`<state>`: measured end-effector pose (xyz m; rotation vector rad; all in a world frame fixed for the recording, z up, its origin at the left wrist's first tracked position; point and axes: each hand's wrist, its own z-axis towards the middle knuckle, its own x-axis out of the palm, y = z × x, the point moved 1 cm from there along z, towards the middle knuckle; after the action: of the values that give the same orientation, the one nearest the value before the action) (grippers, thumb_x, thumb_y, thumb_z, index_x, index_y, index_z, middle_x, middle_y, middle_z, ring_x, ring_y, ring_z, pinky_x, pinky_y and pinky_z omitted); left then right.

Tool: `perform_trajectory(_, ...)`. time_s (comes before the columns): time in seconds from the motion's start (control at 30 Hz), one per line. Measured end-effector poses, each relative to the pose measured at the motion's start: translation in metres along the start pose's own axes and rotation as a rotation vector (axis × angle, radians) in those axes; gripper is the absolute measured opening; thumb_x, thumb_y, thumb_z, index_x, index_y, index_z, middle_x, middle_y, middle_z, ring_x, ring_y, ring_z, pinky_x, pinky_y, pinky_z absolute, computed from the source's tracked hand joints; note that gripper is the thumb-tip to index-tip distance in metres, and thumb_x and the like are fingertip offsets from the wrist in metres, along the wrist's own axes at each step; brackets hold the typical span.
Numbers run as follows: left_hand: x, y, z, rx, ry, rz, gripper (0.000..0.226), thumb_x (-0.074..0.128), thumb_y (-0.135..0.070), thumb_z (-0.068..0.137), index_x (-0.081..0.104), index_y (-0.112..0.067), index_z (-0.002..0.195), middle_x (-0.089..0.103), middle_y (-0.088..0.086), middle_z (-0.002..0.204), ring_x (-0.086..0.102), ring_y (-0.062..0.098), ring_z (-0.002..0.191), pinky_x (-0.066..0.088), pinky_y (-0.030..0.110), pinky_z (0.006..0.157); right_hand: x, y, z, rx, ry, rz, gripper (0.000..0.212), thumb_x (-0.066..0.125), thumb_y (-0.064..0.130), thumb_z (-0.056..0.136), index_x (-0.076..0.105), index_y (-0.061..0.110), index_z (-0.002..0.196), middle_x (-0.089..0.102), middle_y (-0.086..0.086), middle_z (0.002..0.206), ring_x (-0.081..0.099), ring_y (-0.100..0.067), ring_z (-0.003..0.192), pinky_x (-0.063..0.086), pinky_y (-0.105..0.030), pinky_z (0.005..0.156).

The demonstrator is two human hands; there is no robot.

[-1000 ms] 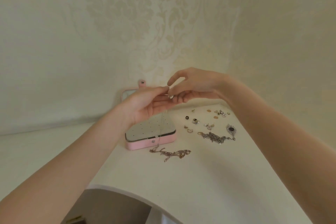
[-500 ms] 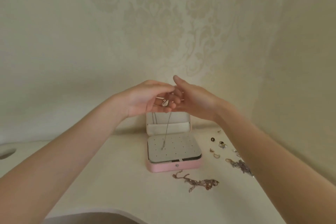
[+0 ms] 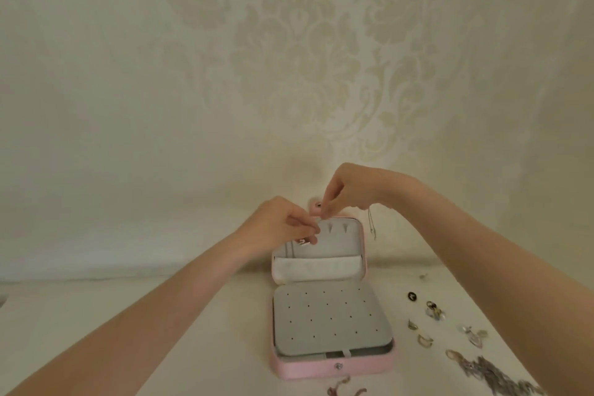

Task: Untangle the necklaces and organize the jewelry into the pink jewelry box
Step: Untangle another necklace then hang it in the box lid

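Observation:
The pink jewelry box stands open on the white table, its grey dotted earring panel facing up and its lid upright against the wall. My left hand pinches a thin silver necklace with a small pendant at the lid's upper left corner. My right hand pinches the same chain just above the lid's top edge, and a loose end of the chain dangles from it to the right of the lid.
Right of the box lie several small earrings and rings and a tangled silver chain. A rose-coloured chain lies in front of the box at the frame's bottom edge. A patterned wall rises right behind the lid.
Both hands have lowered from mid-air to the open lid, carrying the silver necklace with them. The camera has moved closer and centred on the box.

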<state>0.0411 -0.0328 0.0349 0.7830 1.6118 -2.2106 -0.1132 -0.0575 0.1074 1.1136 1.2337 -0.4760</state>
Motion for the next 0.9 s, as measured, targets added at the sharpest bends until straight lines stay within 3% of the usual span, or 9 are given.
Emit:
perform_trajectory(0.07, 0.007, 0.011, 0.006, 0.022, -0.073, 0.114, 0.010, 0.065, -0.010, 0.085, 0.074, -0.012, 0.089, 0.073, -0.003, 0.078, 0.065, -0.002, 0.072, 0.046, 0.009, 0.073, -0.001, -0.003, 0.011, -0.023, -0.050, -0.051, 0.003, 0.071, 0.017, 0.080, 0.069, 0.016, 0.078, 0.048, 0.010, 0.056, 0.038, -0.007, 0.051, 0.031, -0.013, 0.044)
perform_trajectory(0.23, 0.024, 0.034, 0.015, 0.112, -0.247, 0.401, 0.012, 0.065, -0.018, 0.085, 0.075, -0.014, 0.091, 0.066, -0.001, 0.088, 0.058, 0.015, 0.082, 0.045, 0.028, 0.079, 0.004, -0.013, 0.030, -0.054, -0.100, -0.126, 0.006, 0.072, 0.016, 0.080, 0.071, 0.010, 0.082, 0.054, 0.009, 0.062, 0.044, -0.005, 0.056, 0.032, -0.014, 0.051)
perform_trajectory(0.37, 0.032, 0.048, 0.019, 0.149, -0.311, 0.392, 0.011, 0.065, -0.017, 0.085, 0.074, -0.011, 0.088, 0.062, -0.002, 0.082, 0.055, 0.014, 0.077, 0.043, 0.025, 0.075, 0.000, -0.016, 0.037, -0.047, -0.070, -0.206, 0.014, 0.073, 0.016, 0.078, 0.073, 0.007, 0.088, 0.055, 0.009, 0.066, 0.049, -0.008, 0.064, 0.036, -0.017, 0.055)
perform_trajectory(0.5, 0.038, 0.056, 0.018, 0.158, -0.376, 0.437, 0.023, 0.064, -0.020, 0.087, 0.064, -0.017, 0.110, 0.066, -0.004, 0.094, 0.062, 0.014, 0.081, 0.048, 0.027, 0.078, -0.009, -0.013, 0.042, -0.080, -0.121, -0.224, 0.013, 0.074, 0.017, 0.078, 0.073, 0.007, 0.086, 0.056, 0.010, 0.066, 0.050, -0.005, 0.063, 0.038, -0.016, 0.055)
perform_trajectory(0.57, 0.042, 0.059, 0.016, 0.175, -0.388, 0.510, 0.030, 0.060, -0.023, 0.089, 0.048, -0.024, 0.116, 0.063, -0.005, 0.093, 0.062, 0.017, 0.078, 0.050, 0.033, 0.074, -0.012, -0.010, 0.043, -0.110, -0.160, -0.199, 0.008, 0.073, 0.014, 0.079, 0.071, 0.007, 0.082, 0.054, 0.009, 0.062, 0.047, -0.003, 0.057, 0.037, -0.012, 0.047)
perform_trajectory(0.67, 0.047, 0.064, 0.017, 0.212, -0.449, 0.654, 0.042, 0.064, -0.024, 0.085, 0.028, -0.033, 0.105, 0.065, -0.004, 0.084, 0.063, 0.024, 0.064, 0.053, 0.038, 0.058, -0.011, -0.007, 0.045, -0.153, -0.194, -0.188, 0.005, 0.071, 0.012, 0.079, 0.070, 0.007, 0.081, 0.053, 0.010, 0.060, 0.045, -0.002, 0.054, 0.033, -0.005, 0.040)
perform_trajectory(0.77, 0.048, 0.068, 0.017, 0.357, -0.526, 0.804, 0.060, 0.085, -0.019, 0.059, 0.041, -0.025, 0.098, 0.060, -0.010, 0.059, 0.049, 0.018, 0.034, 0.041, 0.028, 0.028, -0.004, -0.005, 0.047, -0.179, -0.190, -0.171, 0.006, 0.070, 0.012, 0.080, 0.067, 0.011, 0.075, 0.053, 0.010, 0.059, 0.045, -0.002, 0.053, 0.033, -0.005, 0.041)
perform_trajectory(0.9, 0.049, 0.075, 0.008, 0.431, -0.530, 0.809, 0.063, 0.087, -0.016, 0.055, 0.045, -0.021, 0.101, 0.054, -0.008, 0.061, 0.048, 0.013, 0.039, 0.039, 0.025, 0.028, 0.008, -0.004, 0.052, -0.199, -0.152, -0.154, 0.006, 0.069, 0.013, 0.080, 0.067, 0.011, 0.074, 0.058, 0.006, 0.062, 0.053, -0.007, 0.060, 0.040, -0.012, 0.053)
